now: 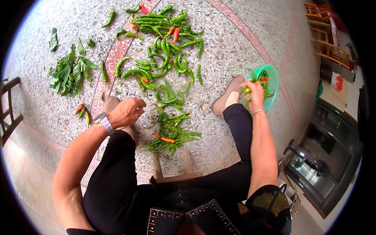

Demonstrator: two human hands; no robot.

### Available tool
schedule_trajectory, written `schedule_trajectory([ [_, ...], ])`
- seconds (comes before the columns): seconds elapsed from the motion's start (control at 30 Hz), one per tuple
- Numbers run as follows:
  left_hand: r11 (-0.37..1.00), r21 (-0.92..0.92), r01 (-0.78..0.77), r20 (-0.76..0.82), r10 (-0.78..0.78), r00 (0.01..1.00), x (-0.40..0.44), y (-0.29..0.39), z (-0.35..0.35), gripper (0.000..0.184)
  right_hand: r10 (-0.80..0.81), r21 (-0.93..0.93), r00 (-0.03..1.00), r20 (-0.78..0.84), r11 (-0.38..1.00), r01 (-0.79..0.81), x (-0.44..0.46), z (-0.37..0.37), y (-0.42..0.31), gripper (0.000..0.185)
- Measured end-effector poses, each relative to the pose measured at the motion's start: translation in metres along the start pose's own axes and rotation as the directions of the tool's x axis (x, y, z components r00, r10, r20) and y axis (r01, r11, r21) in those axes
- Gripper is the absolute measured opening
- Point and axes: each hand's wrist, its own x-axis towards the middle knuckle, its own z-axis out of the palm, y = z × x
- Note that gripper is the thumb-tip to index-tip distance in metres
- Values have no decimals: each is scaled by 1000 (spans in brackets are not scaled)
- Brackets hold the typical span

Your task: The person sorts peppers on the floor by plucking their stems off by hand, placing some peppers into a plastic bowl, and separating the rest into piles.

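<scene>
My right hand [255, 94] is closed around some green chili peppers [248, 91], whose ends poke out past the fingers. It hangs over the near rim of a green plastic basket [275, 88] with green and red chilies inside. My left hand [127, 112], wearing a watch, has its fingers curled in above the floor; whether anything small is in them is hidden. Ahead of it spreads a big pile of green chilies [164, 51] with a few red ones. Nearer my stool lies a heap of green stems [172, 133] with an orange chili [167, 140] on top. Some green pieces between the piles look blurred.
A heap of green leaves [70, 72] lies at the left, with several loose chilies [82, 112] nearby. A wooden stool or chair [8, 113] stands at the left edge. My shoes [229, 96] flank the piles. A black glass-fronted cabinet [323, 152] is at the right.
</scene>
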Motion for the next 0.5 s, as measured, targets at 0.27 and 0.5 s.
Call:
schedule_trajectory([
  [0.27,1000,-1,6,10,-6,1000,1,1,-1,25,-313,-910,901,-299,376,-172,50,-158,35,27],
  [0.5,1000,-2,13,22,-13,1000,3,4,-2,25,-429,-681,894,131,616,396,43,13,36,19],
])
